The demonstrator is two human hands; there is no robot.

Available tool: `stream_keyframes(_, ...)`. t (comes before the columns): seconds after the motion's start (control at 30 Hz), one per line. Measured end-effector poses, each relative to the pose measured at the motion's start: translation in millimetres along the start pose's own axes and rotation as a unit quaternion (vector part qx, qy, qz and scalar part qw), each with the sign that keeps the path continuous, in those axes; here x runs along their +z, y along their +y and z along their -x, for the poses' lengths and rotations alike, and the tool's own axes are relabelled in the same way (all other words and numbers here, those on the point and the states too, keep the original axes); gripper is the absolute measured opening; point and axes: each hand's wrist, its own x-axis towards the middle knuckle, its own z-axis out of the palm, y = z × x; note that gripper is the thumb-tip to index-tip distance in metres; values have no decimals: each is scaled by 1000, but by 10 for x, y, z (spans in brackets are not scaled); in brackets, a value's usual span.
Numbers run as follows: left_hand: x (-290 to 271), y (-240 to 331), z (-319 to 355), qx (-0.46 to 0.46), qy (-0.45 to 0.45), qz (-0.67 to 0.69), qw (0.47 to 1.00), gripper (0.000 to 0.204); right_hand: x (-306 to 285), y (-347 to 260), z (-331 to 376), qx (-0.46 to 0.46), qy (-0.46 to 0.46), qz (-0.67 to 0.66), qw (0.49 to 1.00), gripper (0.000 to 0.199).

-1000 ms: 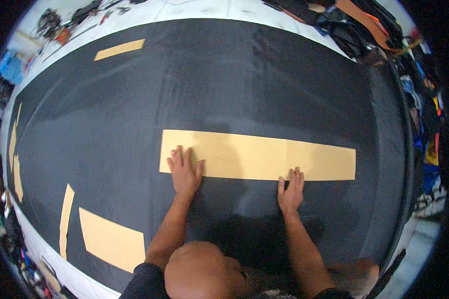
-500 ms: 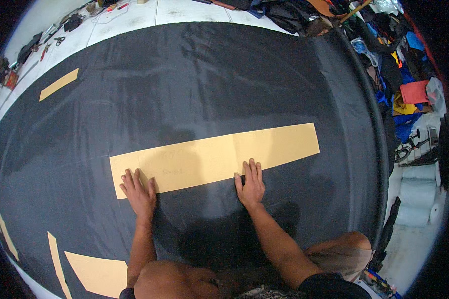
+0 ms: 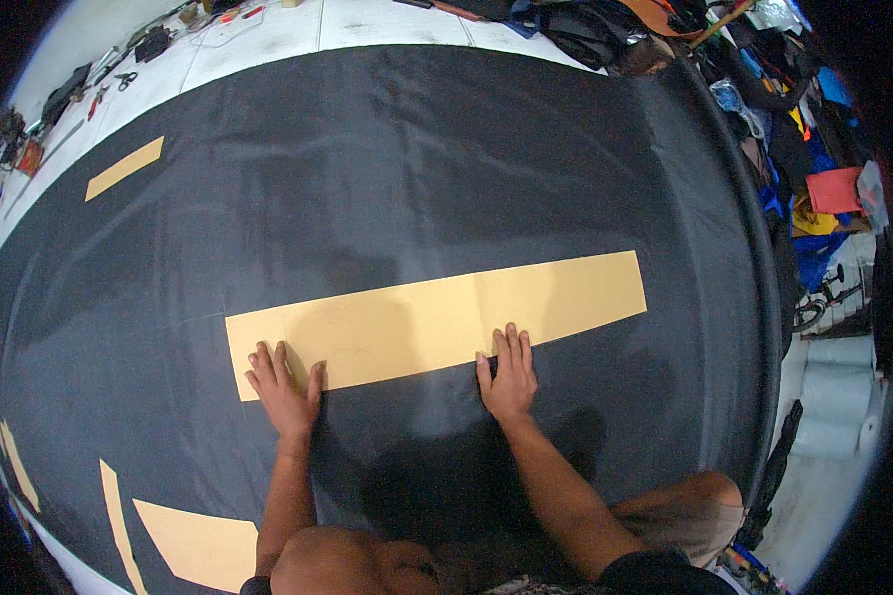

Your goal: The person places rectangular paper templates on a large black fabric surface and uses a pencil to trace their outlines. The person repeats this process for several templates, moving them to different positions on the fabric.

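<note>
A long tan paper strip [image 3: 437,319] lies flat across a big sheet of dark fabric [image 3: 417,169] spread on the floor. My left hand [image 3: 284,392] rests palm down on the strip's near left corner, fingers apart. My right hand [image 3: 508,375] presses flat on the strip's near edge around its middle, fingers together and pointing away from me. Neither hand holds anything. My knee [image 3: 690,506] shows at the lower right on the fabric.
More tan paper pieces lie on the fabric: a short strip [image 3: 123,168] at far left, a wide piece [image 3: 203,543] and narrow strips [image 3: 114,511] near the lower left edge. Tools and scissors [image 3: 126,79] lie on the white floor beyond. Piled cloth and bags [image 3: 804,149] crowd the right side.
The view has shifted, so the strip sits more to the right and more level in the picture. Both hands stay pressed on its near edge at about the same places.
</note>
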Motion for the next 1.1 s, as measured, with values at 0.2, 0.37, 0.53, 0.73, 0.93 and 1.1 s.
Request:
stream_keyframes(0.2, -50, 94, -16, -3, -13, 11, 1000, 75, -16, 26, 12, 2, 0, -14, 1000, 54)
stream_keyframes(0.37, -40, 32, -6, 5, -5, -1, 1000, 72, -49, 3, -51, 7, 15, -59, 998, 58)
stream_keyframes(0.53, -24, 22, 1, 15, 12, 8, 1000, 70, -182, -234, -434, 6, 104, -98, 990, 40)
stream_keyframes(0.73, -128, 34, -31, 0, 10, 30, 999, 68, 74, -1660, -991, -61, -6, -349, 935, 36)
stream_keyframes(0.93, -26, -41, 29, -8, -16, 46, 999, 71, 654, -3031, -930, -130, -191, -446, 865, 33)
stream_keyframes(1.1, 9, -33, 37, 5, -4, 55, 998, 66, 819, -3438, -895, -153, -257, -402, 865, 28)
